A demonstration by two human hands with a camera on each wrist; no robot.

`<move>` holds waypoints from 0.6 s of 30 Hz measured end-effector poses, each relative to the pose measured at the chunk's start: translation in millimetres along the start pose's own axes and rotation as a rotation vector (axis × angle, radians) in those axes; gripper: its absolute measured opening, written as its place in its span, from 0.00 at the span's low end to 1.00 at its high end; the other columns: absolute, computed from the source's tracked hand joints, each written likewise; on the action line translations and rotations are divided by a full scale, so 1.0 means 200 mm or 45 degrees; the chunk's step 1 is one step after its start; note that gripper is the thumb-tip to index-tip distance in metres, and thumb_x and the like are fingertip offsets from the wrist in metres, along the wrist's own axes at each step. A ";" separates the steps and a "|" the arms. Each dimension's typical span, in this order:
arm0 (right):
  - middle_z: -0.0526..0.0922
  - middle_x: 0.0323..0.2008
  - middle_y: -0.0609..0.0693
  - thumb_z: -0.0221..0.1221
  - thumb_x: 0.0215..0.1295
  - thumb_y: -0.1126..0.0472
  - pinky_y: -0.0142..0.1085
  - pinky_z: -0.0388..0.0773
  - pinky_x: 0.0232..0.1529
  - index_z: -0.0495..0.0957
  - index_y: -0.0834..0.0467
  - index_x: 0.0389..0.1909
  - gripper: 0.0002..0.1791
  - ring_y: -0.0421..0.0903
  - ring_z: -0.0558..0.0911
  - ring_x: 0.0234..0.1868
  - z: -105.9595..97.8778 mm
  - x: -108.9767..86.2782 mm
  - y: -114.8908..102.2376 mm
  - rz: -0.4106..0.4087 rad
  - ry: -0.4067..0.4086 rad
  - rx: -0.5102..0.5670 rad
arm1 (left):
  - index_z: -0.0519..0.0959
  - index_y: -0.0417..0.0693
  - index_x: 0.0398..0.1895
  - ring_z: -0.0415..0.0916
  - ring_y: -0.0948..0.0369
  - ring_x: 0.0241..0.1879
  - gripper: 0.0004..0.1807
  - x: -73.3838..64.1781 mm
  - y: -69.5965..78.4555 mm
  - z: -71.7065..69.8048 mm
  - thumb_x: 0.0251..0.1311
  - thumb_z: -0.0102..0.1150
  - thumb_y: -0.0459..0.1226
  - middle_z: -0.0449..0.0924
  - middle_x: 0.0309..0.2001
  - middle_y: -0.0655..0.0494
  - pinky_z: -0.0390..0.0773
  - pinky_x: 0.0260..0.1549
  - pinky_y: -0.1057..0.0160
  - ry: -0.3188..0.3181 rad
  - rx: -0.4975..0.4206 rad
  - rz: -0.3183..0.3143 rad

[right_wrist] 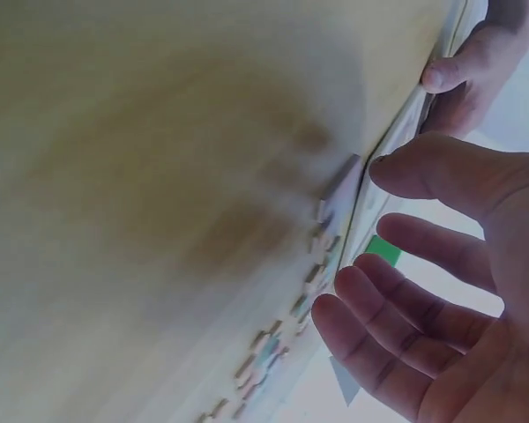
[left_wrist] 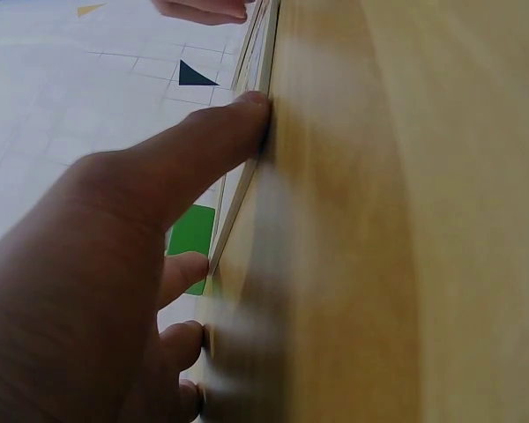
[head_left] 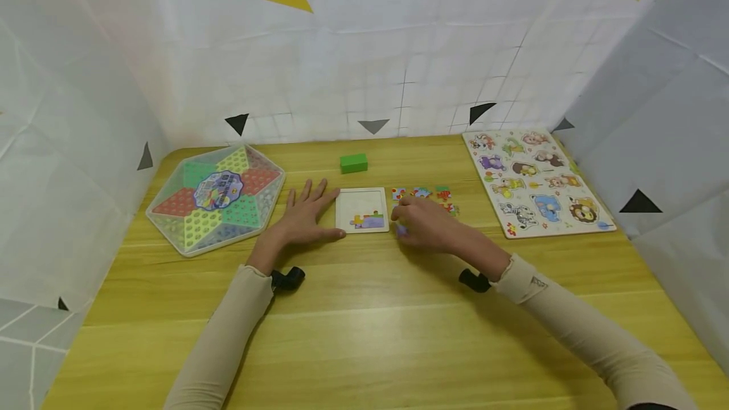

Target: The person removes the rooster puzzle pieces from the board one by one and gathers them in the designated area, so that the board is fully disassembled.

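Note:
A small white square puzzle tray (head_left: pixel 360 202) lies on the table, with several joined purple and orange jigsaw pieces (head_left: pixel 369 222) along its lower edge. My left hand (head_left: pixel 304 217) rests spread on the table, its thumb and index fingertips touching the tray's left side. To the tray's right, my right hand (head_left: pixel 427 223) is over the loose jigsaw pieces (head_left: pixel 423 192) and covers some of them. A purple jigsaw piece (head_left: pixel 401 230) shows beside its fingers. In the right wrist view, the loosely bent fingers (right_wrist: pixel 406 308) and thumb stand apart, with nothing visible between them.
A green block (head_left: pixel 354 163) lies behind the tray. On the left sits a hexagonal Chinese checkers board (head_left: pixel 190 173) under a clear cover. An animal peg puzzle board (head_left: pixel 495 176) is at the right. White sheeting (head_left: pixel 364 49) encloses the table's back and sides.

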State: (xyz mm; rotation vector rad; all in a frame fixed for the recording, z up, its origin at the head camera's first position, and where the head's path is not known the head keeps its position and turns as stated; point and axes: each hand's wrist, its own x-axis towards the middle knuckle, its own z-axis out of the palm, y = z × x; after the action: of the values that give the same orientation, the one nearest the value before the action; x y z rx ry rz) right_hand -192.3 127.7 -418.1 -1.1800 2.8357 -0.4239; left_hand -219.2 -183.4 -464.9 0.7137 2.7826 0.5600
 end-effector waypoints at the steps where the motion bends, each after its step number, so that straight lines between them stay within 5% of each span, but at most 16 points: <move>1: 0.80 0.39 0.53 0.67 0.56 0.64 0.41 0.76 0.38 0.86 0.59 0.42 0.12 0.47 0.77 0.37 -0.01 0.01 -0.01 0.003 0.002 0.006 | 0.47 0.60 0.82 0.23 0.43 0.77 0.57 0.00 0.00 0.00 0.54 0.56 0.72 0.33 0.81 0.48 0.24 0.68 0.34 -0.003 -0.003 -0.001; 18: 0.81 0.45 0.55 0.70 0.56 0.64 0.43 0.79 0.43 0.84 0.61 0.46 0.16 0.50 0.81 0.41 -0.01 0.19 -0.10 -0.036 -0.041 0.083 | 0.48 0.61 0.82 0.22 0.44 0.77 0.57 -0.01 0.02 -0.02 0.54 0.57 0.71 0.33 0.81 0.48 0.24 0.68 0.35 -0.002 -0.036 -0.016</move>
State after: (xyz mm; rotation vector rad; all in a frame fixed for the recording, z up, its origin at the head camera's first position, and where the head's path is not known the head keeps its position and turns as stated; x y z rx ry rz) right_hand -204.8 88.1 -407.3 -1.2049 2.7587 -0.4905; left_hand -217.0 -182.2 -459.9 0.6896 2.7698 0.5951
